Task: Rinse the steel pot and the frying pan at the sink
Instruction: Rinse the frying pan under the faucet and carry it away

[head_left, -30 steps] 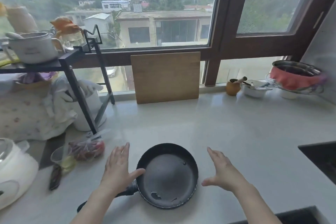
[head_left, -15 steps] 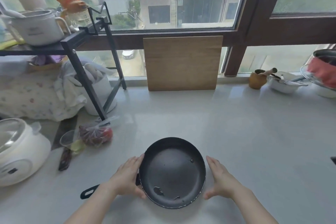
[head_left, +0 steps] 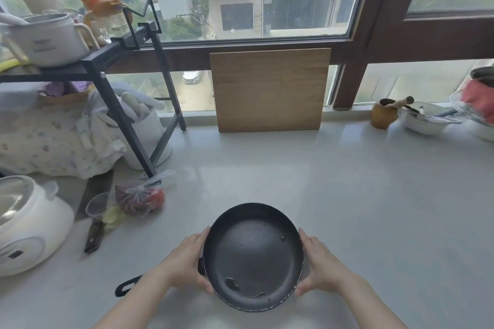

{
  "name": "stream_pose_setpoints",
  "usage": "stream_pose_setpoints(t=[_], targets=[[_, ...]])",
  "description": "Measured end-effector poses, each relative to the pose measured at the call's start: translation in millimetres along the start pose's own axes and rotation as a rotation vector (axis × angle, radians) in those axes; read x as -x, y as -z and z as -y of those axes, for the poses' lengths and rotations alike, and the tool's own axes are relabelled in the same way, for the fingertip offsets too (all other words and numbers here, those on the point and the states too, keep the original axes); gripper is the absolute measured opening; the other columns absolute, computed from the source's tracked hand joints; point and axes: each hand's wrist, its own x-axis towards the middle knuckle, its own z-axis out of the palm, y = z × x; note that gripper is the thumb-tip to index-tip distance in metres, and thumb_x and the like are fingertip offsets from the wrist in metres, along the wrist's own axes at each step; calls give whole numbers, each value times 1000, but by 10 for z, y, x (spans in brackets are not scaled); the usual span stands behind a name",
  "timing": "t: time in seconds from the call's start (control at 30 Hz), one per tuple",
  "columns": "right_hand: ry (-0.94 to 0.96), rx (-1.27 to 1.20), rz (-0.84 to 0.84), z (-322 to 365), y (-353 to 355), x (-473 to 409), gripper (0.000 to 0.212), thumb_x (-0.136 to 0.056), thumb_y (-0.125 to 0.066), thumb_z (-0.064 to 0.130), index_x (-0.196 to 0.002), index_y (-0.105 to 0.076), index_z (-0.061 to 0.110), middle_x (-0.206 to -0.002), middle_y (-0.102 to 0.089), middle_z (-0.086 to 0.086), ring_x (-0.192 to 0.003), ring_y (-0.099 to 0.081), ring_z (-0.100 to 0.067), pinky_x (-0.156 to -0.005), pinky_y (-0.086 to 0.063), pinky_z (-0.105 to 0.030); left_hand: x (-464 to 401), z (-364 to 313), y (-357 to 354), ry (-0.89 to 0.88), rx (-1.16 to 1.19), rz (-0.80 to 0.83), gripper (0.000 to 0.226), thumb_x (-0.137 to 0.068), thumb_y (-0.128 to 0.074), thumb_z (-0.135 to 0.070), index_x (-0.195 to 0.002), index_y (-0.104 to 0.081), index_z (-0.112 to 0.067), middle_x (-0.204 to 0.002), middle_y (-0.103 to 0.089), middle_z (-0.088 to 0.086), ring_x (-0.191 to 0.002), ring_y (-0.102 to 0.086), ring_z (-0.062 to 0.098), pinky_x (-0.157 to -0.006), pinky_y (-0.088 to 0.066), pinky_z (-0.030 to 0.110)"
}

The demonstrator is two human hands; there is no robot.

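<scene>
The black frying pan [head_left: 252, 255] sits on the pale counter [head_left: 347, 195] at the lower centre of the frame, with a few dark scraps on its inner surface. You hold it by the rim with both hands: your left hand [head_left: 184, 262] curls round the left edge, just above where the handle [head_left: 128, 284] runs off toward the lower left, and your right hand [head_left: 320, 266] cups the right edge, thumb at the near rim. Left of the pan lie a knotted plastic bag [head_left: 140, 199], a clear cup [head_left: 97, 205] and a knife [head_left: 95, 235]. A white cooker [head_left: 29, 227] fills the lower left. At upper centre a wooden board [head_left: 270, 89] leans against the window. At the right edge stand a wooden mortar [head_left: 382, 113] and a white bowl [head_left: 425, 121].
</scene>
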Motion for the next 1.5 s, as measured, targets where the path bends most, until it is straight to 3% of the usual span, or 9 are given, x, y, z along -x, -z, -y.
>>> stream_pose_setpoints(t=[0.17,0.27,0.37,0.53,0.67,0.87,1.13,1.3,1.5], targets=[[63,-21,-14,36,-4,7,134,-39,-84,52,-122,19,75,-118,-35,28,-115,-34,-1,-97,-38,-26,-50,75,-22,14,117,79,150,-31,-86,-76,-132,25,-71,-132,-31,-18,-122,-45,3,-98,-42,22],[73,-82,-13,83,5,8,123,-41,-86,41,-117,4,77,-116,-40,26,-113,-37,6,-90,-42,-21,-98,97,-18,-40,218,102,153,-35,-94,-62,-138,18,-67,-139,-39,-22,-119,-53,-1,-96,-49,25],[68,-154,-16,103,7,-5,117,-43,-87,31,-125,-12,66,-121,-46,18,-114,-44,6,-87,-48,-18,-176,124,-2,-87,264,130,150,-44,-98,-45,-141,15,-65,-128,-46,-38,-112,-54,-13,-86,-49,10],[80,-238,-56,63,-10,34,127,-44,-87,25,-135,-10,69,-128,-40,29,-121,-36,13,-86,-43,-10,-263,45,107,-114,263,157,147,-45,-98,-42,-141,11,-64,-124,-56,-25,-107,-62,-2,-87,-55,25],[50,-287,-119,-21,105,161,128,-45,-89,22,-141,-15,62,-127,-44,26,-114,-45,5,-85,-49,-17,-407,-230,293,-176,223,185,143,-48,-97,-46,-136,13,-68,-122,-50,-40,-110,-56,-11,-82,-46,8],[-48,-364,-277,-302,420,611,125,-44,-91,29,-138,-15,64,-131,-45,17,-121,-45,-4,-105,-44,-38,-811,-1015,510,-296,114,279,136,-52,-95,-33,-141,4,-61,-113,-56,-31,-99,-62,-3,-69,-51,14],[-217,-421,-463,-1086,897,1540,133,-40,-93,37,-112,6,88,-134,-36,17,-127,-36,-5,-105,-32,-25,-1203,-2606,369,-455,-34,354,128,-53,-90,-25,-139,-3,-63,-118,-57,-23,-104,-61,8,-60,-54,22],[-351,-436,-524,-1685,1304,2283,156,-44,-98,34,-156,10,39,-161,-20,10,-149,-20,-13,-122,-23,-38,-1383,-3727,2,-551,-87,394,122,-54,-88,-24,-137,-7,-61,-113,-60,-17,-101,-62,15,-57,-56,28],[-486,-415,-625,-2505,1704,3207,153,-53,-97,31,-156,15,32,-165,0,10,-151,-8,-12,-123,-16,-38,-1540,-5076,-584,-688,-143,441,124,-56,-87,-24,-140,-4,-60,-121,-55,-22,-108,-58,11,-55,-54,22]])
